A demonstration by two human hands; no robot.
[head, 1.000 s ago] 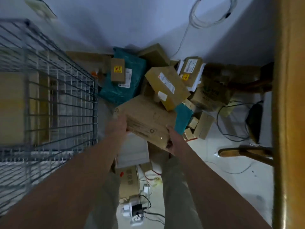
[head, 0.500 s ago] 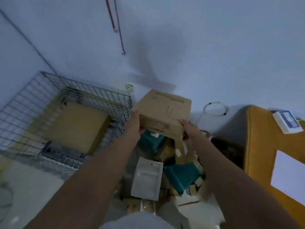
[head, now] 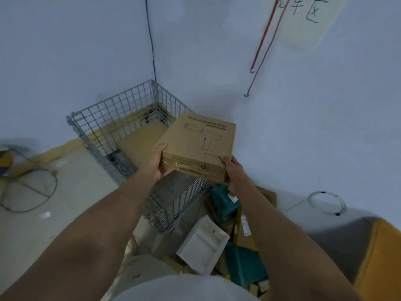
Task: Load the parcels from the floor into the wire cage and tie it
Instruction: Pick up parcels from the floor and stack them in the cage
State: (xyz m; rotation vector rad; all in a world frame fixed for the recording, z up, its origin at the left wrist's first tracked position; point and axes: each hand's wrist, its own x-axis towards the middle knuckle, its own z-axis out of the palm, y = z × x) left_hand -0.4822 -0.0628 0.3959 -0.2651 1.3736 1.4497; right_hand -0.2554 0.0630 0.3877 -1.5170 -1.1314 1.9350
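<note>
You are holding a flat brown cardboard box [head: 198, 146] with a line drawing printed on its top. It is up in the air, over the near right corner of the grey wire cage [head: 121, 114], not inside yet. Your left hand [head: 158, 161] grips the box's near left corner, with the thumb on top. Your right hand [head: 233, 170] grips the near right corner, thumb on top and fingers curled under. I think you hold it by both corners so the wide box stays level while you carry it over the wire wall.

Inside the cage, a big flat brown box [head: 138, 142] already lies on the bottom. There looks to be room on top of it for this one.

More parcels are on the floor by your legs: a white padded envelope [head: 202, 248] and teal plastic bags [head: 244, 263], piled close together beside the cage. They are not loaded yet, so tying comes much later. A red cord [head: 263, 43] hangs on the wall, well apart from the cage.
</note>
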